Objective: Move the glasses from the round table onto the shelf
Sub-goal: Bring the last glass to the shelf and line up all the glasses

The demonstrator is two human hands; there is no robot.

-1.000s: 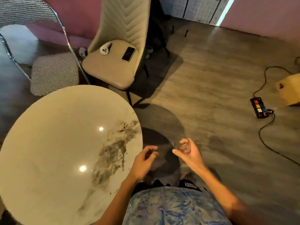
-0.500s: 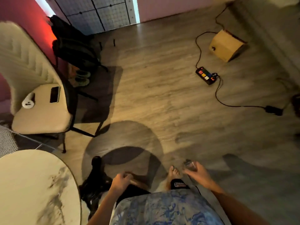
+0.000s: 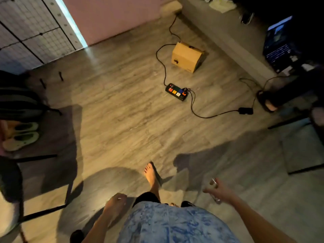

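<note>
As right hand (image 3: pixel 222 191) grips a glass (image 3: pixel 214 182), left fingers (image 3: pixel 119 199) curl loosely over wood floor (image 3: pixel 122 120)

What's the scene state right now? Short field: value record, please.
right hand: grips a glass
left hand: fingers loosely curled, holds nothing
stance: mid-step, bare foot forward on the wood floor
floor ahead: power strip, cardboard box
left edge: pair of shoes
round table: not in view
glass set down: not yet
</note>
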